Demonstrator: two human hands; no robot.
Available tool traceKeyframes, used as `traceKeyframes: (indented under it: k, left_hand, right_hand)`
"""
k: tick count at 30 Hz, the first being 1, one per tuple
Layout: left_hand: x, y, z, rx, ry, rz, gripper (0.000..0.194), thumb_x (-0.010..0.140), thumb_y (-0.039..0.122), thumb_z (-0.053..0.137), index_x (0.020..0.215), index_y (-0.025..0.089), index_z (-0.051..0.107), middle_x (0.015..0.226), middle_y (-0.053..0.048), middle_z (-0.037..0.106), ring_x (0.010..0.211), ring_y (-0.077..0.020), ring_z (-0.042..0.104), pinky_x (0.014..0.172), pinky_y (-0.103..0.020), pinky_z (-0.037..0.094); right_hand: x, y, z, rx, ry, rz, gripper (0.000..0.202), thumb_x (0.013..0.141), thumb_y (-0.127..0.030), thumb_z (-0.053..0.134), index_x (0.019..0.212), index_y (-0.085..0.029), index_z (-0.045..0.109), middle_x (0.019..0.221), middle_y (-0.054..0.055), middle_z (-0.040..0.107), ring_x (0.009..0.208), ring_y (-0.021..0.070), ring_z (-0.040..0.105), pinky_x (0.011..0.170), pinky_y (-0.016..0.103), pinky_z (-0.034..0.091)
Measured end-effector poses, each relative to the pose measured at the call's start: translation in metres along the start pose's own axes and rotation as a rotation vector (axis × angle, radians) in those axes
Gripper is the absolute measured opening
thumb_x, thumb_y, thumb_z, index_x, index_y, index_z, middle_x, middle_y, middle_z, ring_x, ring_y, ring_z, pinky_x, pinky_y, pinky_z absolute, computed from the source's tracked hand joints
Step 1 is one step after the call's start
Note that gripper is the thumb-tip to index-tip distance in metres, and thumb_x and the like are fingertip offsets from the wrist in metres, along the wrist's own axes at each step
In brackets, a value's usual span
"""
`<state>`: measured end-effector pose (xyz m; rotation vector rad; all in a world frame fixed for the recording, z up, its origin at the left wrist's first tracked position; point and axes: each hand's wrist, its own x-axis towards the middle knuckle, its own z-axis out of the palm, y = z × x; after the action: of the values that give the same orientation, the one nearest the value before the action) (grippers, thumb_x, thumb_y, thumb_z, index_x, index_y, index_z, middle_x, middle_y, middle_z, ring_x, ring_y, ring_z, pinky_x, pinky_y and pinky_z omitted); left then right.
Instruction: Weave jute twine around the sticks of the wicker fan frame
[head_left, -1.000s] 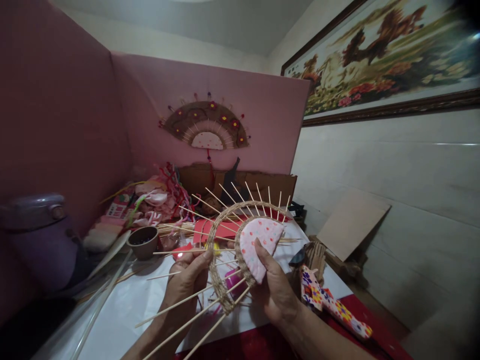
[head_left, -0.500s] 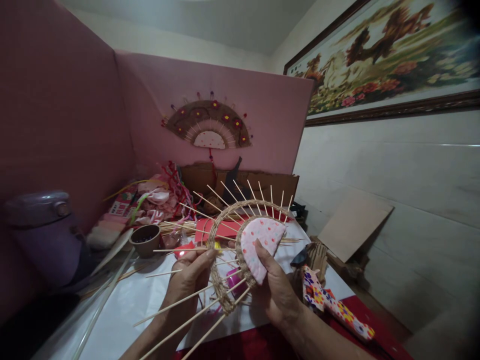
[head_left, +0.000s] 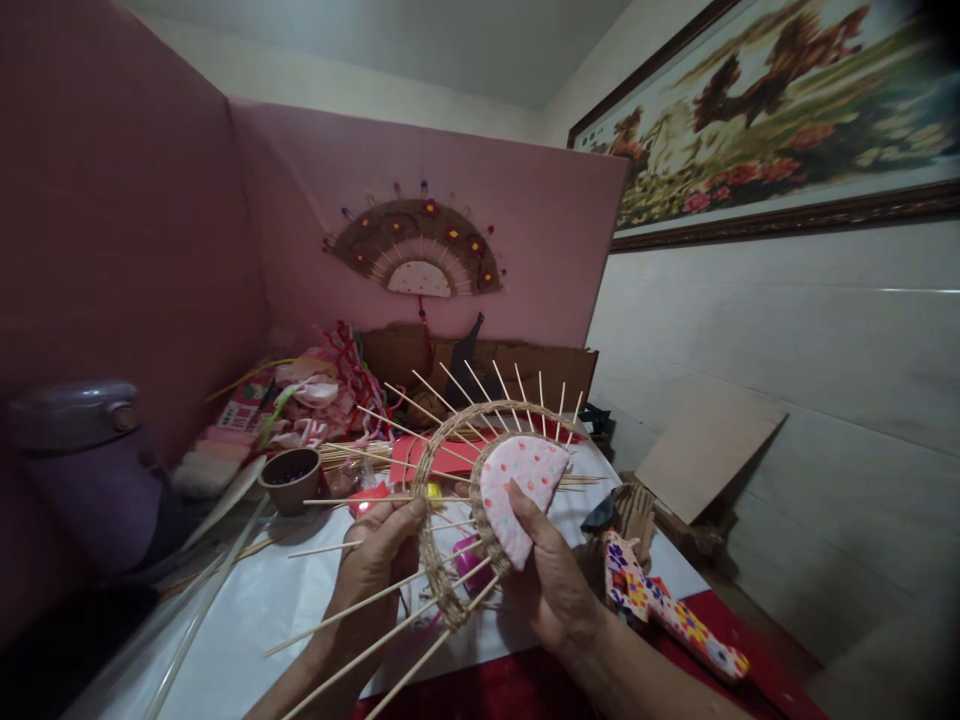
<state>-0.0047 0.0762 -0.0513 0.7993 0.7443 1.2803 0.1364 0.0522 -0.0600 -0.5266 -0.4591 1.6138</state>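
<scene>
Between my hands is a half-round fan frame [head_left: 431, 452] of thin wooden sticks, with twine woven across them in two curved bands. A white padded half-circle with red dots [head_left: 529, 470] forms its centre. My right hand [head_left: 551, 575] is closed on that padded piece, thumb in front and fingers behind. At the outer twine band, my left hand [head_left: 386, 550] pinches the band and a stick near it. Bare stick ends fan out past the band, upward and to the lower left. The fingertips behind the frame are hidden.
A brown cup of dark bits [head_left: 291, 482] stands left of the frame, near a purple bottle [head_left: 86, 480]. Behind lie pink fabric scraps [head_left: 311, 385] and red paper [head_left: 435, 456]. A flower-patterned glue gun [head_left: 667, 610] lies right. A finished fan [head_left: 420, 245] hangs on the pink panel.
Almost nothing differs. The fan frame and my left hand have shifted very slightly, while both hands keep their hold.
</scene>
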Motion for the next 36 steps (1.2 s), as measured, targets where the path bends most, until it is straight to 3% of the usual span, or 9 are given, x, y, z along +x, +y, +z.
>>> traceKeyframes:
  k: [5, 13, 25, 30, 36]
  left_hand:
    - [0.0029, 0.0025, -0.0013, 0.030, -0.002, 0.003, 0.023, 0.057, 0.029, 0.076, 0.068, 0.013, 0.064, 0.057, 0.002, 0.061, 0.050, -0.0099, 0.054, 0.051, -0.023, 0.044]
    - [0.0086, 0.0015, -0.0062, 0.085, -0.051, 0.000, 0.022, 0.057, 0.029, 0.075, 0.069, 0.012, 0.067, 0.055, -0.001, 0.062, 0.051, -0.0136, 0.057, 0.052, -0.025, 0.044]
    - [0.0083, -0.0034, -0.0089, 0.100, 0.045, 0.056, 0.019, 0.057, 0.028, 0.075, 0.059, 0.014, 0.063, 0.048, 0.003, 0.054, 0.045, -0.0075, 0.048, 0.044, -0.019, 0.032]
    - [0.0033, -0.0030, -0.0058, 0.024, 0.190, 0.060, 0.017, 0.052, 0.025, 0.074, 0.057, 0.016, 0.061, 0.050, 0.006, 0.054, 0.048, -0.0079, 0.048, 0.045, -0.019, 0.033]
    - [-0.0001, -0.0020, -0.0025, -0.004, 0.149, 0.048, 0.015, 0.052, 0.024, 0.071, 0.057, 0.016, 0.059, 0.055, 0.004, 0.056, 0.056, -0.0109, 0.052, 0.052, -0.021, 0.039]
  right_hand:
    - [0.0004, 0.0011, -0.0018, -0.013, 0.017, 0.010, 0.039, 0.076, -0.037, 0.062, 0.105, -0.012, 0.060, 0.069, 0.007, 0.069, 0.058, 0.0177, 0.064, 0.052, 0.028, 0.052]
    - [0.0000, 0.0030, -0.0005, -0.010, 0.013, 0.021, 0.038, 0.079, -0.036, 0.058, 0.107, -0.011, 0.059, 0.068, 0.006, 0.069, 0.057, 0.0175, 0.063, 0.051, 0.027, 0.051]
    - [-0.0021, 0.0033, 0.0004, 0.015, -0.002, 0.049, 0.037, 0.079, -0.034, 0.058, 0.106, -0.009, 0.059, 0.072, 0.008, 0.070, 0.057, 0.0175, 0.064, 0.056, 0.030, 0.052]
    - [-0.0035, 0.0042, 0.0006, 0.038, -0.055, 0.090, 0.036, 0.081, -0.032, 0.055, 0.108, -0.009, 0.059, 0.073, 0.009, 0.070, 0.057, 0.0174, 0.064, 0.058, 0.030, 0.052]
    - [-0.0024, 0.0042, 0.0017, 0.055, -0.035, 0.093, 0.036, 0.080, -0.031, 0.056, 0.108, -0.009, 0.059, 0.074, 0.008, 0.070, 0.058, 0.0181, 0.064, 0.059, 0.031, 0.052]
